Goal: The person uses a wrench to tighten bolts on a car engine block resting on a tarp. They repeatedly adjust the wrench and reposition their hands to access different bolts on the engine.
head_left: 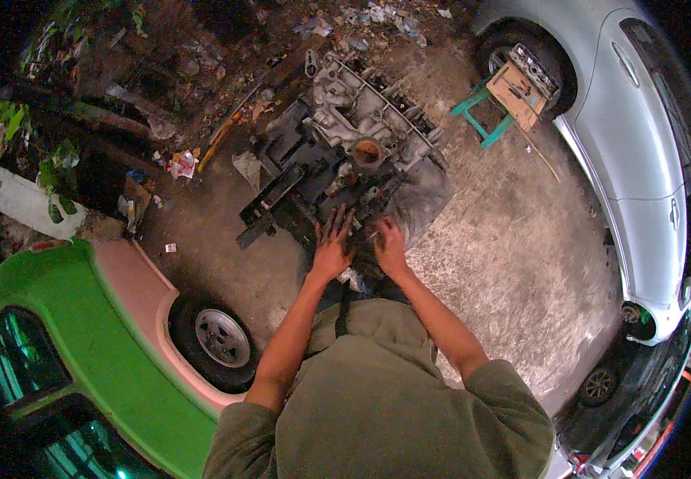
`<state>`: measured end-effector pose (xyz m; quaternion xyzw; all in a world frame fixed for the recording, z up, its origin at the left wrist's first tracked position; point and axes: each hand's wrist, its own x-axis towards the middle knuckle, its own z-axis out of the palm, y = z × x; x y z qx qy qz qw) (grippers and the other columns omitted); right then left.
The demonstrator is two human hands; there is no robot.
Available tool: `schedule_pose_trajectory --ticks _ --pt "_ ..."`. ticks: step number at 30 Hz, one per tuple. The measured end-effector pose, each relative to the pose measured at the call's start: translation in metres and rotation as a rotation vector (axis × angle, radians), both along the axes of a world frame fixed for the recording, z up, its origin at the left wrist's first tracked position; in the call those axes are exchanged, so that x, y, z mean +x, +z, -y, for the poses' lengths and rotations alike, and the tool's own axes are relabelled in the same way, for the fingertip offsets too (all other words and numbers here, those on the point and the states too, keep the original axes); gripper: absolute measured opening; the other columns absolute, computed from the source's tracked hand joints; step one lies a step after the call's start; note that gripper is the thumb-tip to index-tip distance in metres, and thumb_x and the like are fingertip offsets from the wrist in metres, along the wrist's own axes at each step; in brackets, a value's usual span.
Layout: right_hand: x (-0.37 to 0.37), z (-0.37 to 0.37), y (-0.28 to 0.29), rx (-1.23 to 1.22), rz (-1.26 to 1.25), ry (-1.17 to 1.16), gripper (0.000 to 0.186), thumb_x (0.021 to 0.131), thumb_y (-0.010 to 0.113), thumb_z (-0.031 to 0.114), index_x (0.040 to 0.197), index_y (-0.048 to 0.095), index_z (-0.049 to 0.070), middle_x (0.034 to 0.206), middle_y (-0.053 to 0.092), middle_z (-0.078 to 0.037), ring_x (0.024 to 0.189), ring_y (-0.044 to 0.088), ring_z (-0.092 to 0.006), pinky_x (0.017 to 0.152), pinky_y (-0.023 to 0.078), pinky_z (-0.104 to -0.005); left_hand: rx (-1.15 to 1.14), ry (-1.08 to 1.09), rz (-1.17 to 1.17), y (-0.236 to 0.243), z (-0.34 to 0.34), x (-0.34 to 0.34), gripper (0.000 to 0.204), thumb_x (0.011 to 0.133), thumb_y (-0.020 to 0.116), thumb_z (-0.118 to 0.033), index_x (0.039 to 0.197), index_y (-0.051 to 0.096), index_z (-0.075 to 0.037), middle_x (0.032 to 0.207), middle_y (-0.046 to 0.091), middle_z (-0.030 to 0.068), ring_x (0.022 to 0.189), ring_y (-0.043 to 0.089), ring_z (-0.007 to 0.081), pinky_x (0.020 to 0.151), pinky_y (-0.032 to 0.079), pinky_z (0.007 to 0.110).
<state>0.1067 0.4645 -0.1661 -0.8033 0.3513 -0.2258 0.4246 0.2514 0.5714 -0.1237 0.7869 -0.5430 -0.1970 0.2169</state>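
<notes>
Right in front of me is a greasy engine block [345, 104], its grey metal castings at the far side and dark parts nearer. A round brown-topped opening [368, 152] sits near its middle. My left hand [333, 243] lies with fingers stretched out on the dark near side of the engine. Close beside it, my right hand [390, 246] is closed, fingers bent and pressed together at the engine's near edge. Whatever the right fingers hold is too small and dark to make out. A black bracket-like part [274, 203] juts out to the left of my left hand.
A green-legged stool [481, 108] with a wooden top [519, 94] carries a metal engine part [535, 65] at the far right. A silver car [625, 152] stands on the right, a green and pink car [82, 311] on the left. Litter [183, 164] lies at the back left.
</notes>
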Motion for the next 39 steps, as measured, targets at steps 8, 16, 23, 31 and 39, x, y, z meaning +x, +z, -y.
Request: schedule_pose_trajectory --ticks 8,16,23,31,39 --pt "-0.015 0.001 -0.007 -0.058 -0.159 0.31 0.05 0.071 0.064 -0.004 0.119 0.06 0.009 0.126 0.047 -0.018 0.116 0.049 -0.0382 0.098 0.043 -0.0411 -0.046 0.002 0.002 -0.003 0.0 0.001 0.08 0.081 0.061 -0.023 0.151 0.021 -0.02 0.157 0.016 0.0068 0.144 0.016 0.0312 0.111 0.012 0.062" --pt "-0.021 0.004 0.011 -0.056 -0.179 0.31 0.043 0.072 0.06 -0.005 0.114 0.06 0.006 0.128 0.048 -0.019 0.115 0.05 -0.0367 0.096 0.045 -0.0422 0.015 -0.001 0.009 0.0 0.0 0.001 0.083 0.08 0.061 -0.019 0.151 0.019 -0.021 0.158 0.014 0.0055 0.144 0.014 0.0304 0.112 0.012 0.061" --pt "-0.005 0.019 -0.02 0.602 0.433 -0.318 0.019 0.094 0.051 0.008 0.112 0.052 0.002 0.09 0.062 -0.013 0.088 0.06 -0.0305 0.075 0.049 -0.0412 -0.026 -0.004 -0.014 0.001 0.0 0.001 0.09 0.075 0.065 -0.012 0.151 0.018 -0.021 0.158 0.013 0.0039 0.145 0.013 0.0298 0.112 0.012 0.06" --pt "0.013 0.069 -0.045 1.533 0.528 -0.667 0.024 0.098 0.037 0.018 0.108 0.051 0.002 0.089 0.06 -0.013 0.075 0.058 -0.0248 0.066 0.051 -0.0382 0.009 -0.005 -0.003 0.005 0.0 0.001 0.094 0.071 0.066 -0.01 0.151 0.018 -0.021 0.158 0.013 0.004 0.145 0.014 0.0299 0.112 0.014 0.06" --pt "0.008 0.075 -0.078 1.653 0.466 -0.328 0.023 0.096 0.041 0.014 0.109 0.053 -0.001 0.089 0.061 -0.014 0.073 0.058 -0.0257 0.063 0.053 -0.0338 0.023 -0.007 -0.016 0.003 -0.002 0.002 0.096 0.071 0.069 -0.012 0.151 0.018 -0.023 0.158 0.012 0.0034 0.145 0.014 0.029 0.113 0.013 0.059"
